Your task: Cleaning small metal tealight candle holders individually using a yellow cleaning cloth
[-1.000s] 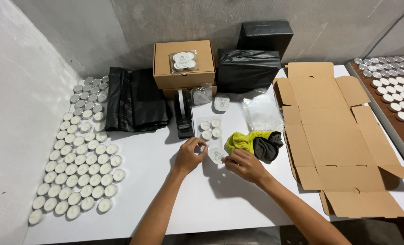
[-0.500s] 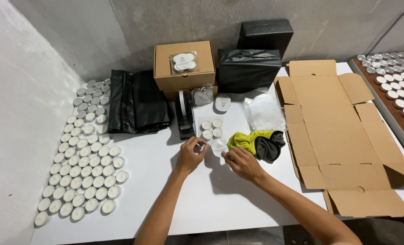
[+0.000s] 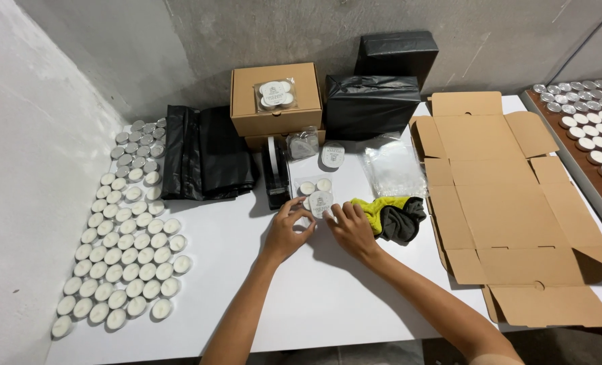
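The small clear packet of tealights (image 3: 316, 195) is lying on the white table (image 3: 247, 284) just ahead of both hands, with a round white label on its near end. Going from the left: rows of loose tealights (image 3: 122, 243) are filling the table's left edge, black plastic bags (image 3: 206, 159) are lying beyond them, and a black tape dispenser (image 3: 274, 172) is standing beside the packet. The left hand (image 3: 285, 232) is pinching the packet's left edge, fingers curled; the right hand (image 3: 350, 228) is pressing fingertips at its right edge. Compared with a second ago, the hands have moved slightly forward and the packet now sits flatter, label showing, suggesting sealing is nearly finished. Further right, a yellow and grey cloth (image 3: 392, 215) and a flattened cardboard box (image 3: 510, 203) are lying.
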